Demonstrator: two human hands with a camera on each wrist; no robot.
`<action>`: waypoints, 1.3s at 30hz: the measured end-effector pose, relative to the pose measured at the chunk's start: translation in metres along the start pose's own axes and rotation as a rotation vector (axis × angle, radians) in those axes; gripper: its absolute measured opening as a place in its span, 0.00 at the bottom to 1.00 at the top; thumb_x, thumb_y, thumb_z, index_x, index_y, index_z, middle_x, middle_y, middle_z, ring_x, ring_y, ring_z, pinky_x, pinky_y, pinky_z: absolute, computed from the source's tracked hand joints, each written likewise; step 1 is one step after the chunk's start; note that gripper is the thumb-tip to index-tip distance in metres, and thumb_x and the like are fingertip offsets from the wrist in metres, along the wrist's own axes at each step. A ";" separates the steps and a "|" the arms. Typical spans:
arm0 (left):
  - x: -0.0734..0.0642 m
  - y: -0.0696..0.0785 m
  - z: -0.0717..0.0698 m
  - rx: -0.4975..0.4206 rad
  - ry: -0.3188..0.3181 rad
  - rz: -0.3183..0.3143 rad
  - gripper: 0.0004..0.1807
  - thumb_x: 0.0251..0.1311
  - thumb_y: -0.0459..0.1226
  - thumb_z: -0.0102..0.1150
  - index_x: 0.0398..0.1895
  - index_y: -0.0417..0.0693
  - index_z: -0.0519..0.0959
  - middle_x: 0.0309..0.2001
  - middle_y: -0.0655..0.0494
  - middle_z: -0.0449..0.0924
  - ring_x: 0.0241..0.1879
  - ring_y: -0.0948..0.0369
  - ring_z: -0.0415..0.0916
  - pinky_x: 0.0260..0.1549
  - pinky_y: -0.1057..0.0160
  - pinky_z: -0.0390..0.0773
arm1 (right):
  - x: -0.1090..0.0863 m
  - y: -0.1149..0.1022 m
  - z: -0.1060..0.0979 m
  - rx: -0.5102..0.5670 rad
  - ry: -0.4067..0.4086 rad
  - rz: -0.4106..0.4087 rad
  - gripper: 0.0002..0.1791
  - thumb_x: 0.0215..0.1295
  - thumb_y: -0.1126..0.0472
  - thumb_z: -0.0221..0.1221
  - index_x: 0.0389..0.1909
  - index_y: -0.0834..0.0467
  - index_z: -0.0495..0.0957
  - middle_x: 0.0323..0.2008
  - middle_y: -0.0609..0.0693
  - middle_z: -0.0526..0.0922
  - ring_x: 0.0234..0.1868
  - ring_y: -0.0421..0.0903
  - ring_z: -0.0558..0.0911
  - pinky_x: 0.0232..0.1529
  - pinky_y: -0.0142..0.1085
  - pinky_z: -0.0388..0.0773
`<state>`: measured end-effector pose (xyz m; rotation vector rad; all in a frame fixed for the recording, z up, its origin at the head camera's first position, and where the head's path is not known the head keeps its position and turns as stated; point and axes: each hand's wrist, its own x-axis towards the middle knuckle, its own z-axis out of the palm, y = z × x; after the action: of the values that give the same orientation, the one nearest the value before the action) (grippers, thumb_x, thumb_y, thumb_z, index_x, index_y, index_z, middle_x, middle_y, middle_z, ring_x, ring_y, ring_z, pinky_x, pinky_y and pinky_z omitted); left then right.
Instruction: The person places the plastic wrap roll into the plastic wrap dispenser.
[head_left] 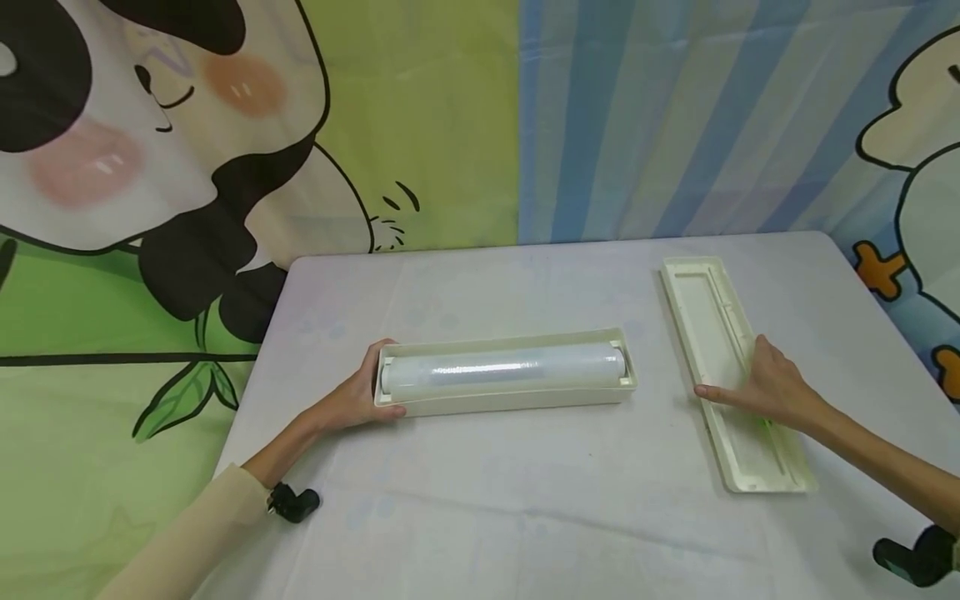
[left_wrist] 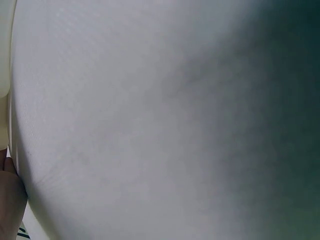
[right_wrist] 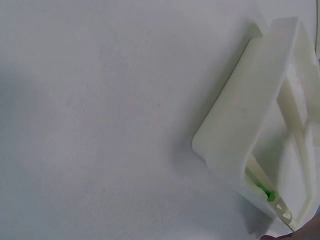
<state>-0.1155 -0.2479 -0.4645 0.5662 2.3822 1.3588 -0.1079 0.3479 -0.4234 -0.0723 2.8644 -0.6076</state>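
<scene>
A long cream plastic wrap dispenser box (head_left: 510, 407) lies crosswise in the middle of the table, uncovered. Inside it rests a shiny roll of plastic wrap (head_left: 502, 367). My left hand (head_left: 360, 396) grips the box's left end, thumb at the front wall and fingers behind. To the right, the box's cream lid (head_left: 693, 304) lies lengthwise with its hollow side up. My right hand (head_left: 776, 392) spans the lid, thumb at its left edge and fingers at its right edge. A small green slider (right_wrist: 270, 195) shows on the lid's rail in the right wrist view.
A white cloth (head_left: 480, 492) covers the table. Behind it hangs a printed backdrop (head_left: 420, 100) with cartoon animals. The box and lid lie apart, with a strip of cloth between them.
</scene>
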 end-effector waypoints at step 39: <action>0.001 -0.003 0.000 0.012 0.007 0.021 0.56 0.46 0.36 0.75 0.71 0.51 0.44 0.62 0.46 0.61 0.51 0.54 0.67 0.45 0.65 0.74 | -0.019 -0.009 0.006 0.108 -0.071 -0.009 0.67 0.52 0.42 0.69 0.74 0.69 0.34 0.69 0.80 0.48 0.64 0.80 0.56 0.54 0.71 0.60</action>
<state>-0.1168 -0.2492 -0.4674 0.5918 2.3977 1.3583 -0.0883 0.3392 -0.4220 -0.0873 2.7587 -0.7449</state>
